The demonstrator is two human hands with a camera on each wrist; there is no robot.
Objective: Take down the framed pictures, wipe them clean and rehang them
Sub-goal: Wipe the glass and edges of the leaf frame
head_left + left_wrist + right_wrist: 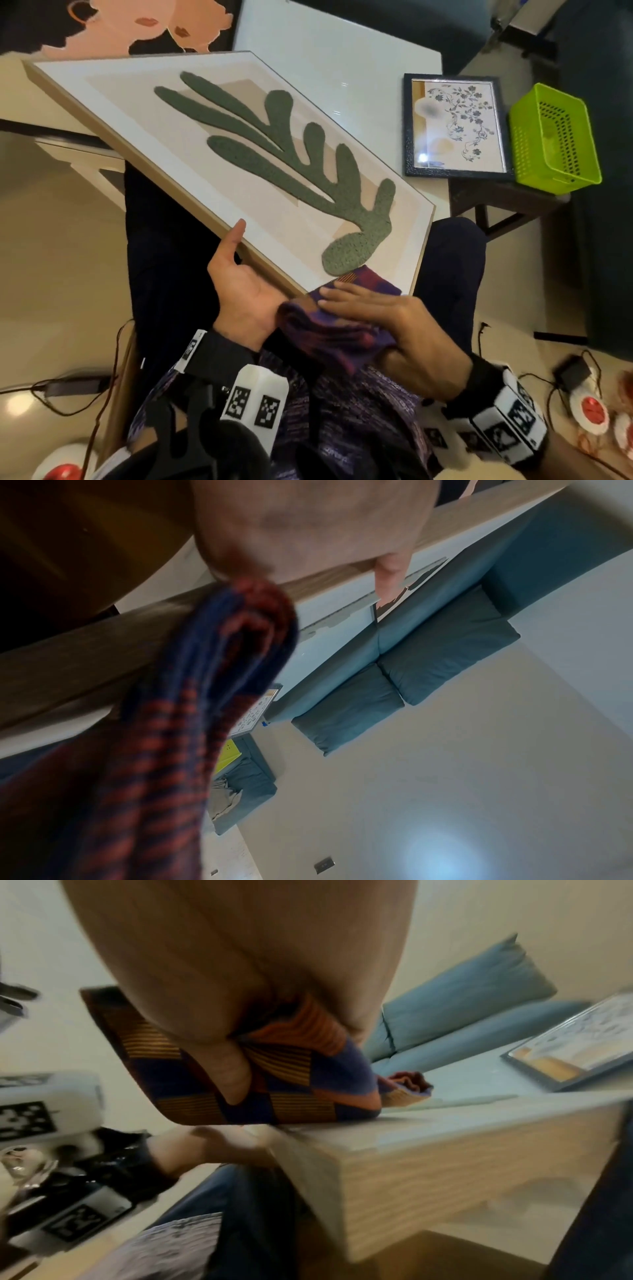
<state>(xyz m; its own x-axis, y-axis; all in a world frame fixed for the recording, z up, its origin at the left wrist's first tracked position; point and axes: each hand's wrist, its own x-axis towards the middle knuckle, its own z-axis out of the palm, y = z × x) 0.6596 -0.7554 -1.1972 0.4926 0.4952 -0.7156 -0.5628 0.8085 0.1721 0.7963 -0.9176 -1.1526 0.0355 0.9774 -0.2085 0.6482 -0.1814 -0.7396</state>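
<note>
Large frame: the wood-edged leaf picture [236, 144] lies tilted across the person's lap, near corner low by both hands, so the glass faces up for wiping
Left hand: the left hand [239, 291] cups the frame's near long edge from below, thumb [234, 233] laid over the rim onto the white mount; the other fingers run under the frame and cannot be told. This looks like a brace to stop the frame sliding off the knees
Right hand: the right hand [376, 308] lies flat on the cloth [342, 329], fingers straight and close together, tips toward the left palm, thumb hidden beneath; a flat press spreads force over the glass
Cloth: purple and orange checked, bunched under the right fingers at the frame's near corner, its loose end hanging off the edge
Step, as judged: wiping the near corner; the far leaf area lies well beyond the fingertips
Small frame: the dark floral picture [457, 126] rests on a side table, well away from both hands, just beside a green basket [555, 137], likely waiting its turn
</note>
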